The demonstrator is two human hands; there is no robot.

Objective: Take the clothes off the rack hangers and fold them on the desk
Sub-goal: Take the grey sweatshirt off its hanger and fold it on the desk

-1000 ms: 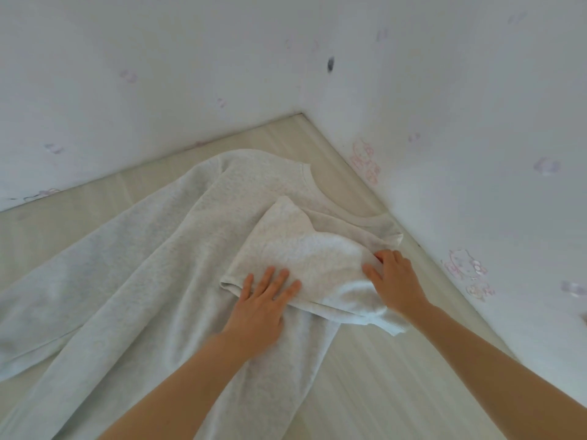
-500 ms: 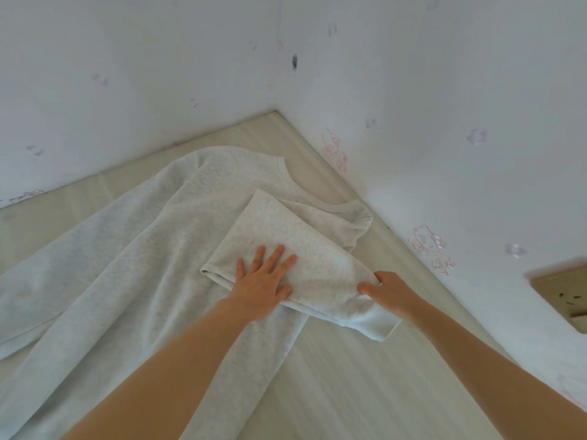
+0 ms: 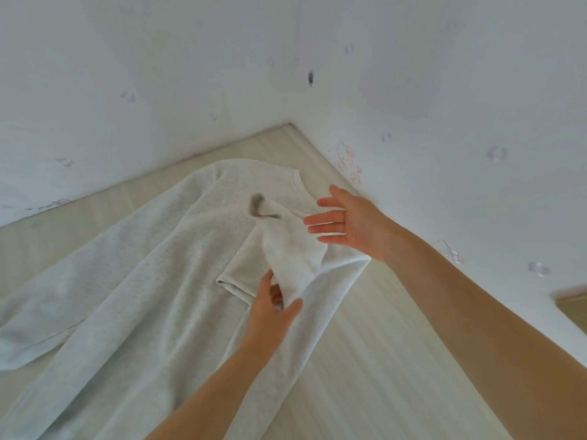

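Note:
A light grey sweatshirt lies spread flat on the pale wood desk, its collar toward the corner of the walls. Its right sleeve is folded over the chest and partly lifted off it. My left hand pinches the sleeve's lower fold between thumb and fingers. My right hand hovers just above the sleeve near the collar, fingers straight, holding nothing. The other sleeve stretches out to the far left.
Two white walls with faint pink stickers meet at the desk's far corner. A beige wall socket plate shows at the right edge. Bare desk surface lies to the right of the sweatshirt.
My left hand went from pressing flat on the folded sleeve to pinching and lifting it. My right hand let go of the cuff and rose toward the collar, fingers spread.

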